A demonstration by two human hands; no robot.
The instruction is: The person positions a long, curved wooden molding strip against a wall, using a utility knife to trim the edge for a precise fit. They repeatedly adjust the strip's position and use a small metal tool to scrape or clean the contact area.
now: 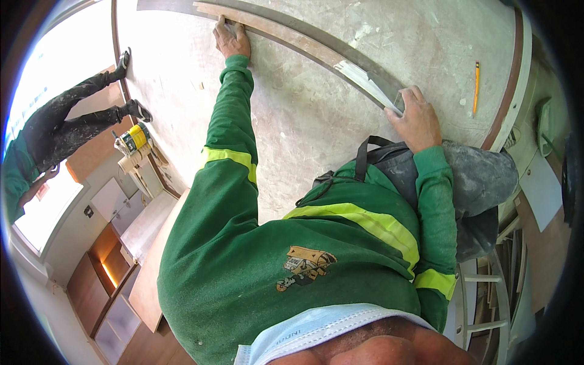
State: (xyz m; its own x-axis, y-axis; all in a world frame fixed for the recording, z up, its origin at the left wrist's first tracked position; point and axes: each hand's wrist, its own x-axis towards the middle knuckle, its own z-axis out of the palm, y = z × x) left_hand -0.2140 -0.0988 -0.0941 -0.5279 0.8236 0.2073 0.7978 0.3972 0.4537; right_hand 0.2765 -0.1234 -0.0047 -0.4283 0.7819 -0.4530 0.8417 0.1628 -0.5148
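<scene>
Pale and scuffed, a large work surface (304,115) is filling most of the head view, its brown edging (513,73) curving down the right side. Across its far part a long, narrow brown strip (274,27) is lying, looking bowed through the fisheye lens and showing a whitish patch (365,79) toward its right end. At the strip's left part the left hand (233,42) is reaching out with an extended arm; its thumb and fingers are standing slightly apart and touching the near edge, but whether they are pinching it I cannot tell. Around the right end the right hand (417,121) is closing, its thumb on the near side and its curled fingers on the far side, pinching the strip between them. Beyond that hand, to the right, a yellow-orange pencil (476,90) is resting on the surface, well apart from the strip. At the left, a co-worker in dusty dark trousers (70,128) is standing just beyond the surface, near a yellow-and-black object (136,138).
</scene>
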